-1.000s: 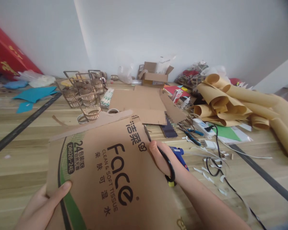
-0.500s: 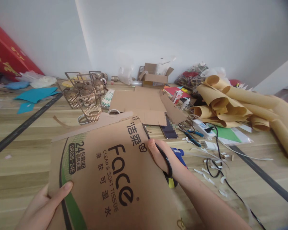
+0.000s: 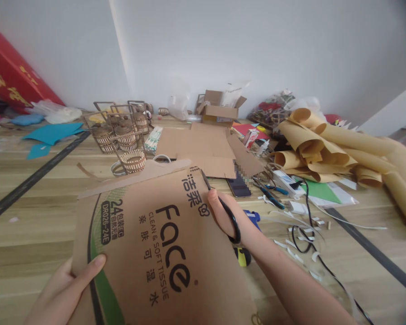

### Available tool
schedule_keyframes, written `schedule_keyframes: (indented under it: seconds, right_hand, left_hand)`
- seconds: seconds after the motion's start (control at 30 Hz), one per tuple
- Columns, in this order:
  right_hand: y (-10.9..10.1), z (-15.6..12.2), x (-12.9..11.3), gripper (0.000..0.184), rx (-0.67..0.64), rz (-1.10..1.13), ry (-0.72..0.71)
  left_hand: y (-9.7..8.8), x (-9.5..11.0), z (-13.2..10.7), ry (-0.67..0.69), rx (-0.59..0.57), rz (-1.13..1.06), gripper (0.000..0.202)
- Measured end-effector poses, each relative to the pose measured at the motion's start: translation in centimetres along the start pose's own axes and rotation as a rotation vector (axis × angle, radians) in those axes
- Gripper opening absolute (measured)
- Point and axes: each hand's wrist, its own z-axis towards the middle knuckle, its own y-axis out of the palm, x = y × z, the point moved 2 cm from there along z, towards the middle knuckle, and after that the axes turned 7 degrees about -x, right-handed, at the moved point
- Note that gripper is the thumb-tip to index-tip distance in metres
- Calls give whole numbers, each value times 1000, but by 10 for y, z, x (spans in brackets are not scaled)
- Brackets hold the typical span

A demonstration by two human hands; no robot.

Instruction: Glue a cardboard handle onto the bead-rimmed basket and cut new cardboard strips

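Note:
A large brown cardboard sheet [image 3: 162,243] printed with "Face" and a green stripe lies tilted in front of me. My left hand [image 3: 66,291] grips its lower left edge, thumb on top. My right hand [image 3: 228,221] is closed through the black handles of a pair of scissors [image 3: 219,205]. The blades point away along the sheet's right edge near its top corner. A thin strip of cardboard [image 3: 131,178] hangs off the sheet's far edge.
On the wooden tabletop [image 3: 30,225] stand small woven baskets in wire frames [image 3: 122,137], flat cardboard pieces [image 3: 199,144], an open box [image 3: 218,110], a phone [image 3: 238,185], a blue glue gun [image 3: 252,216], pliers, a black cable [image 3: 302,234], paper scraps and rolled brown paper [image 3: 325,144].
The scissors and my right hand have moved forward along the sheet's right edge toward its far corner. The sheet and my left hand shifted slightly right.

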Motion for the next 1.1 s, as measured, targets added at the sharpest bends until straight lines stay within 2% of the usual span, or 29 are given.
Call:
schedule_keyframes:
  seconds: [0.2, 0.5, 0.67, 0.83, 1.1]
  right_hand:
    - [0, 0, 0, 61, 2, -11, -8]
    - [-4, 14, -2, 62, -26, -13, -22]
    - [-3, 14, 2, 64, 6, 4, -34]
    - [-5, 19, 0, 74, -11, -51, -13]
    - [-3, 18, -2, 75, 17, 1, -29]
  left_hand:
    - [6, 3, -7, 59, -10, 11, 70]
    - [-1, 3, -2, 33, -43, 36, 73]
    - [4, 2, -5, 12, -61, 15, 72]
    - [6, 5, -4, 48, -28, 2, 72]
    - [5, 4, -5, 40, -21, 28, 68]
